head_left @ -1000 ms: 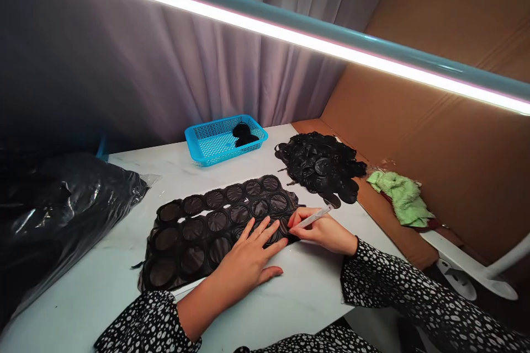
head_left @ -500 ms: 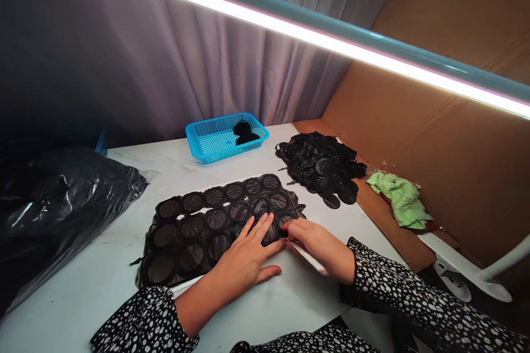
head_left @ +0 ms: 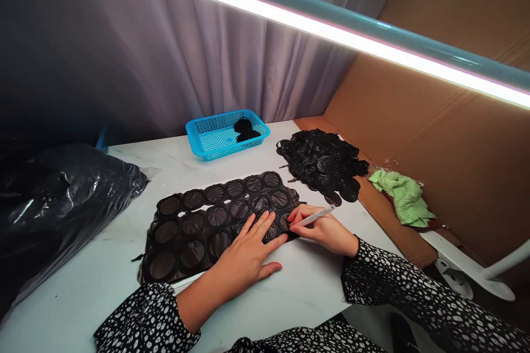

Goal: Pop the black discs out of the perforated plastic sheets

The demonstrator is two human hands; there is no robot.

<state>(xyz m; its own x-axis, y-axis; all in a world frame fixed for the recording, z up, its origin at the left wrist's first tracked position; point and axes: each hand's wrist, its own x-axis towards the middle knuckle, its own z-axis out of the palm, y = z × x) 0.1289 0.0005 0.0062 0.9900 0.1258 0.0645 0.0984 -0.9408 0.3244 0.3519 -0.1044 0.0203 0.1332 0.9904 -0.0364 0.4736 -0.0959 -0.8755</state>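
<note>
A dark sheet of round rings (head_left: 218, 215), with thin film across the circles, lies flat on the white table. My left hand (head_left: 250, 251) rests on its front right part, fingers spread and pressing down. At the sheet's right end my right hand (head_left: 321, 230) pinches a slim white pen-like tool (head_left: 317, 215). The tool's back end points up and to the right. Its tip is hidden by the fingers, close to the rightmost ring of the front row.
Behind the sheet stands a blue perforated basket (head_left: 199, 146) with a few black round pieces in it. A heap of black discs (head_left: 323, 165) lies at the back right, beside a green cloth (head_left: 401, 196). On the left is a black plastic bag (head_left: 62, 204). A lamp tube (head_left: 290, 16) crosses overhead.
My right hand has turned, so the tool now points up to the right instead of down toward me. My left hand stays on the sheet. The view has shifted slightly.
</note>
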